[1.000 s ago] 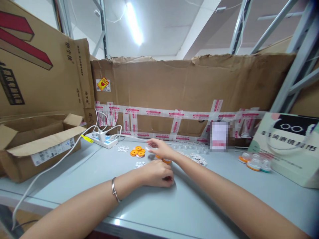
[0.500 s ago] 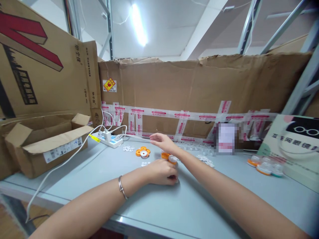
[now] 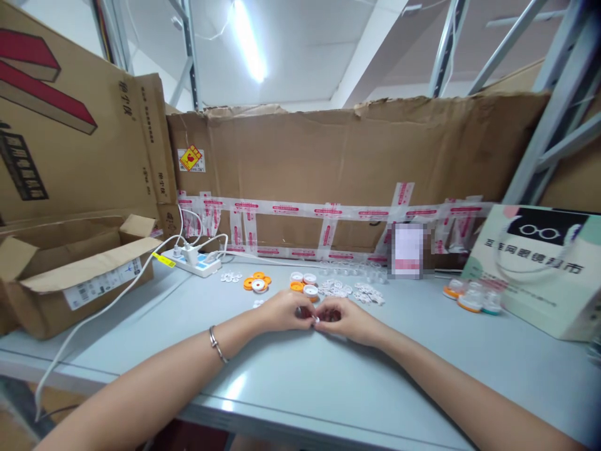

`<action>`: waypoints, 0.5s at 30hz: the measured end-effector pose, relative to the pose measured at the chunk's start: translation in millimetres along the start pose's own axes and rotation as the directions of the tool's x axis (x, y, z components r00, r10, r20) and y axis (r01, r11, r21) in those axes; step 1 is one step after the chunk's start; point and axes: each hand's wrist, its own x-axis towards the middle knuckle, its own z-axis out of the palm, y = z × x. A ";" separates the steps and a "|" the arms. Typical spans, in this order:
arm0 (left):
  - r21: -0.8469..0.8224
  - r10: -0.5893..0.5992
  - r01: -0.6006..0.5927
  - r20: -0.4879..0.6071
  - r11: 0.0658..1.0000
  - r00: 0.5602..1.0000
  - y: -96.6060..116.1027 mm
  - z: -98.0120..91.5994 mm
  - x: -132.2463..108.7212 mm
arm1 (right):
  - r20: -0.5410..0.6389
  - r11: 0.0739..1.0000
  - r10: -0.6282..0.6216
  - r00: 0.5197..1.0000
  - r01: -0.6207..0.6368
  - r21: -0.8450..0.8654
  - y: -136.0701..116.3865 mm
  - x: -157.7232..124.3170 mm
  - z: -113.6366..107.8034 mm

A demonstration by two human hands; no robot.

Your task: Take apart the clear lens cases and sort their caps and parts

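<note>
My left hand (image 3: 290,311) and my right hand (image 3: 351,321) meet over the middle of the grey table, fingertips almost touching. Both are closed in a pinch around a small white plastic piece (image 3: 317,319); its exact shape is mostly hidden by the fingers. Just behind my left hand lie white and orange round caps (image 3: 310,290). Further left is a cluster of orange discs (image 3: 248,284) with a white ring on top. Small white parts (image 3: 334,288) are piled beyond my right hand, beside another white pile (image 3: 369,293).
Clear plastic pieces (image 3: 345,269) line the back. At right, domed clear pieces on coloured bases (image 3: 472,299) stand by a paper bag (image 3: 526,282). A power strip (image 3: 200,266) with white cables and an open cardboard box (image 3: 101,266) are at left. Large cardboard (image 3: 300,156) walls the back.
My right hand has come back from the far side of the table to meet my left hand, and a small white piece now shows between their fingertips. The view has shifted slightly right.
</note>
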 end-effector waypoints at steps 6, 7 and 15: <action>-0.043 0.035 -0.034 0.008 0.999 0.999 -6.1 2.7 -1.2 | -0.023 0.997 0.015 1.000 -0.013 0.076 1.5 3.6 3.8; -0.027 0.049 -0.049 -0.006 0.998 0.999 -6.3 2.3 -1.0 | -0.020 0.994 0.016 1.000 -0.014 0.106 2.4 3.5 4.0; 0.228 0.209 -0.184 -0.090 0.956 0.974 -4.0 -4.7 0.3 | -0.021 0.952 0.057 0.998 -0.048 0.301 3.4 5.7 4.5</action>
